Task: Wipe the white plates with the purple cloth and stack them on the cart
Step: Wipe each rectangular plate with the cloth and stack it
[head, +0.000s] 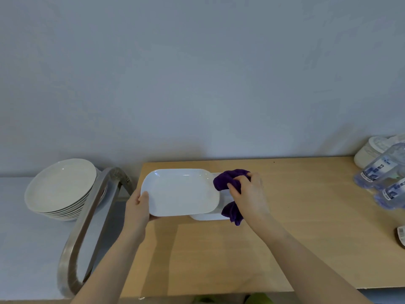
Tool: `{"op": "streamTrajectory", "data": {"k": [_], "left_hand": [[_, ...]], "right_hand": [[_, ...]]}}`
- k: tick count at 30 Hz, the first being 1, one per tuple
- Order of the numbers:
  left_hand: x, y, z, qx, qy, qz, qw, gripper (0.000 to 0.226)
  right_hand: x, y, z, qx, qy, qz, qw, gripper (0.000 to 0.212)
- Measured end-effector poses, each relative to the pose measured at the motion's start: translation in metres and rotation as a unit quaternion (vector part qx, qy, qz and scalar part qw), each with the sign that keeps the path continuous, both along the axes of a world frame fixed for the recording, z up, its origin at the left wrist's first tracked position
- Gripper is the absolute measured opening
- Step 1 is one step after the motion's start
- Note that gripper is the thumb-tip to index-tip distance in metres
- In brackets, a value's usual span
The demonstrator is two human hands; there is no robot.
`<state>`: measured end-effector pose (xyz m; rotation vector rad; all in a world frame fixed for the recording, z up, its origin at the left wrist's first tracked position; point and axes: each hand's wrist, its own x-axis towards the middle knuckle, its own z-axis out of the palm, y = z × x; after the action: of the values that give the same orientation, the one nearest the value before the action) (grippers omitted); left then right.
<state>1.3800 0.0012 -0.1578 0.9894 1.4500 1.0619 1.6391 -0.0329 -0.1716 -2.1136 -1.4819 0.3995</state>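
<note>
My left hand grips the left rim of a white rectangular plate, held just above the wooden table. My right hand holds the bunched purple cloth at the plate's right end; part of the cloth hangs down below the hand. Under the held plate lies another white plate, mostly hidden. A stack of several round white plates sits to the left, beside the metal handle of the cart.
The wooden table runs along a pale wall. Plastic water bottles and a white lidded container stand at the far right. A small labelled object lies at the right edge.
</note>
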Motion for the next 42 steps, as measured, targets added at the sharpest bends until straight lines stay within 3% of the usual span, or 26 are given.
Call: {"op": "streamTrajectory", "data": {"k": [6, 8, 11, 13, 15, 17, 21, 25, 31, 38, 42], "left_hand": [[-0.020, 0.000, -0.008, -0.003, 0.002, 0.037, 0.999, 0.032], [-0.022, 0.001, -0.012, -0.011, -0.012, 0.040, 0.999, 0.033], [-0.026, 0.006, -0.019, -0.030, -0.022, 0.043, 0.998, 0.035], [-0.028, 0.008, -0.020, -0.033, -0.029, 0.044, 0.998, 0.033], [-0.030, 0.013, -0.019, -0.034, -0.036, 0.043, 0.998, 0.029], [-0.034, 0.022, -0.019, -0.037, -0.036, 0.047, 0.998, 0.028], [-0.046, 0.051, -0.017, -0.029, -0.032, 0.065, 0.997, 0.031], [-0.054, 0.094, -0.017, -0.019, 0.019, 0.046, 0.999, 0.031], [-0.064, 0.149, -0.059, -0.079, 0.184, -0.030, 0.979, 0.045], [-0.057, 0.170, -0.101, -0.101, 0.295, -0.078, 0.947, 0.027], [-0.049, 0.170, -0.108, -0.091, 0.330, -0.091, 0.935, 0.026]], "right_hand": [[-0.018, 0.001, -0.006, -0.140, -0.097, 0.048, 0.984, 0.034], [-0.021, -0.001, 0.003, -0.186, -0.178, 0.040, 0.965, 0.038], [-0.031, 0.000, 0.028, -0.174, -0.281, 0.014, 0.944, 0.037], [-0.043, 0.010, 0.041, -0.126, -0.244, 0.034, 0.961, 0.036], [-0.057, 0.030, 0.042, -0.100, -0.094, 0.088, 0.987, 0.038], [-0.071, 0.052, 0.038, -0.104, 0.044, 0.118, 0.987, 0.041], [-0.085, 0.094, 0.028, -0.087, 0.104, 0.091, 0.987, 0.033], [-0.096, 0.129, 0.017, -0.095, 0.089, 0.072, 0.989, 0.032], [-0.107, 0.158, -0.014, -0.166, 0.024, 0.035, 0.985, 0.035], [-0.103, 0.173, -0.033, -0.239, -0.067, 0.037, 0.968, 0.031], [-0.097, 0.177, -0.041, -0.258, -0.062, 0.029, 0.964, 0.022]]}}
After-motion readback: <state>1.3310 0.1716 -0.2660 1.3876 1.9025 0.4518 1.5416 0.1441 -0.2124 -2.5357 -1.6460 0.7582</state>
